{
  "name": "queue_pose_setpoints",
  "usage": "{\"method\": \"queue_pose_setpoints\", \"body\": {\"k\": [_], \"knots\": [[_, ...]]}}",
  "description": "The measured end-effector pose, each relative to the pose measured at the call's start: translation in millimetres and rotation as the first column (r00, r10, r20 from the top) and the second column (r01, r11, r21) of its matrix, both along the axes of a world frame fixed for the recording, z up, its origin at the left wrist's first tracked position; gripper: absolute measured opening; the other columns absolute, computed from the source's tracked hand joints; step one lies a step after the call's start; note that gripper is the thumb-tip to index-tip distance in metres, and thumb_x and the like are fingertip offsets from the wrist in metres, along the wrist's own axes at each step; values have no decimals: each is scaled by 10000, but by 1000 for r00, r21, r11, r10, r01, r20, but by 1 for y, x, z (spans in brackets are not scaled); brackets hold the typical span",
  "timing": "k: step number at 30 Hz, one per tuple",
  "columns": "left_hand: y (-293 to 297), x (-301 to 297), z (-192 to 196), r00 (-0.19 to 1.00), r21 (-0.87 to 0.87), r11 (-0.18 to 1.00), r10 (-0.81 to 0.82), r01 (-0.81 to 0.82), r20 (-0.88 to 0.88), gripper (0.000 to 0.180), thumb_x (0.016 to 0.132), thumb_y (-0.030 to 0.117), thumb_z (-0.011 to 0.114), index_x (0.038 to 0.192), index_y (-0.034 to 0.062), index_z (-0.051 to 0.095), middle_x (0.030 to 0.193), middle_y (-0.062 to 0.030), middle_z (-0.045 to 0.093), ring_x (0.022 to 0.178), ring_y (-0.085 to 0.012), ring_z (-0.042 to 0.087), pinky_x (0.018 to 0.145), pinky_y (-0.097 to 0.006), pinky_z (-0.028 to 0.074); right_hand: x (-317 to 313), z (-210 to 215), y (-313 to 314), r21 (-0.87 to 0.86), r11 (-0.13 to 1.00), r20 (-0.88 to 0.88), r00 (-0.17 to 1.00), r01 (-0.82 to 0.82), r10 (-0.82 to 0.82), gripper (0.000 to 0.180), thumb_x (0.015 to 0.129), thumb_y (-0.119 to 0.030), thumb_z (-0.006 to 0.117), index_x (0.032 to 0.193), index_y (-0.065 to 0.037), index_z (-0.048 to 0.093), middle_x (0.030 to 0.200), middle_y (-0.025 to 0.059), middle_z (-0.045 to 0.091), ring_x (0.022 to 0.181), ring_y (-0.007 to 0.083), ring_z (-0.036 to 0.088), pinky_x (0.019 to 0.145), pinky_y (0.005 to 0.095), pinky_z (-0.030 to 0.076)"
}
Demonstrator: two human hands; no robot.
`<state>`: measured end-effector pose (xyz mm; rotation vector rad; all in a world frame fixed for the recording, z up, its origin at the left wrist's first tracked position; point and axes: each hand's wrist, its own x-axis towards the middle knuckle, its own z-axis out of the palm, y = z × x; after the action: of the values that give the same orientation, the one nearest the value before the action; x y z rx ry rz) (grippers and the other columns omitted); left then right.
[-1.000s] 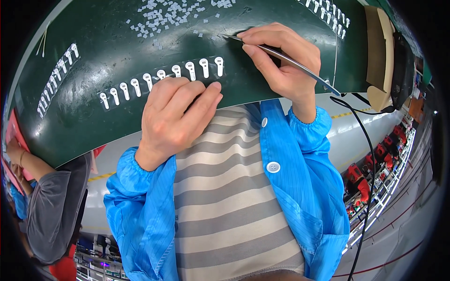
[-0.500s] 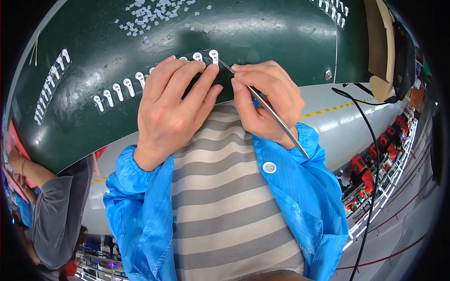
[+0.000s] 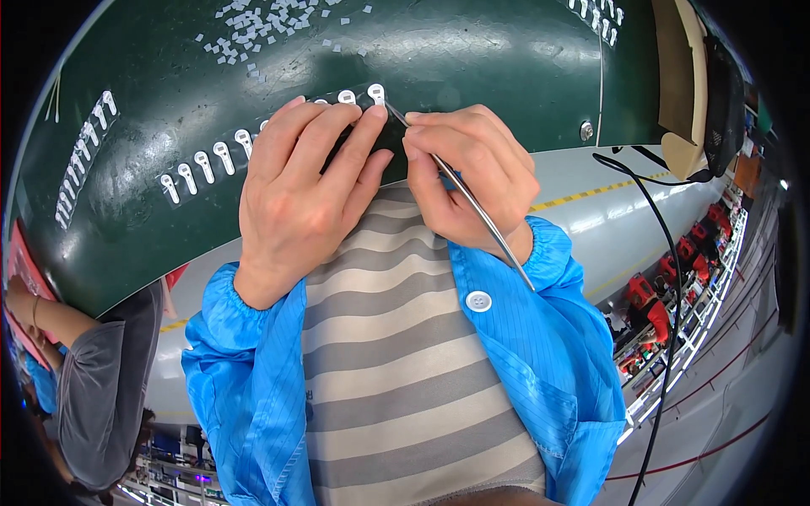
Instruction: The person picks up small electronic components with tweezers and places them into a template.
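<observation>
My left hand (image 3: 299,198) lies over a clear strip of small white spoon-shaped parts (image 3: 223,158), fingers spread and palm down. Its index fingertip touches the lower end of the rightmost white part (image 3: 376,94); several parts in the middle of the row are hidden beneath the fingers. In my right hand (image 3: 477,173), closed in a pen-like pinch, are slim metal tweezers (image 3: 485,221). Their pointed tip meets the right edge of that rightmost part, and the back end extends past the wrist toward my blue sleeve.
Many small pale squares (image 3: 274,25) are scattered at the far side of the green table (image 3: 472,67). Other rows of white parts lie at the left (image 3: 83,156) and far right. A cardboard box (image 3: 679,76) stands at the right; a black cable (image 3: 666,228) hangs beside it. Another person's arm (image 3: 55,320) is at left.
The table and its parts have shifted slightly left and up in the picture. The tweezers' tip has moved a little lower along the rightmost part; the left hand keeps its hold-down pose.
</observation>
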<state>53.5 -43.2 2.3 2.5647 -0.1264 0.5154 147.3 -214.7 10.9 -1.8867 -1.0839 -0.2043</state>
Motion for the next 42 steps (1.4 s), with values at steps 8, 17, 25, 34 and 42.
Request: {"method": "queue_pose_setpoints", "body": {"k": [8,17,25,34,42], "knots": [[-2,0,2,1000,20,1000,6,-6,-12,371,812,134,829,1170,57,766,1148,-65,660,1104,-266,612,1012,-440,538,-1,-1,0,-9,1000,19,1000,4,-4,272,726,151,758,957,17,705,899,170,752,736,289,738,639,337,586],[0,3,5,998,6,1000,7,-7,-64,380,812,135,828,1183,89,761,1173,-48,650,1115,-283,596,1023,-489,524,10,-1,-3,26,999,-43,999,-32,34,254,744,145,768,957,19,712,879,165,754,760,289,753,649,335,584],[1,1,3,999,8,1000,5,-5,-47,392,814,146,833,1196,93,762,1182,-42,655,1129,-273,597,1037,-484,507,12,-1,-5,31,998,-54,997,-61,62,243,752,138,779,955,20,718,891,169,760,760,289,756,654,337,582],[-1,1,5,997,51,998,27,-24,-75,384,843,193,820,1209,94,762,1196,-25,661,1144,-243,599,1074,-472,465,13,-4,-6,50,997,-43,997,-67,69,235,750,139,782,944,23,721,896,180,760,755,292,753,644,337,580],[-1,0,6,995,81,996,34,-27,-89,383,860,209,813,1225,102,765,1204,-12,661,1141,-229,598,1085,-464,451,14,-5,-6,61,996,-46,996,-69,72,237,744,139,781,943,25,720,905,184,762,748,293,748,638,335,575]]}}
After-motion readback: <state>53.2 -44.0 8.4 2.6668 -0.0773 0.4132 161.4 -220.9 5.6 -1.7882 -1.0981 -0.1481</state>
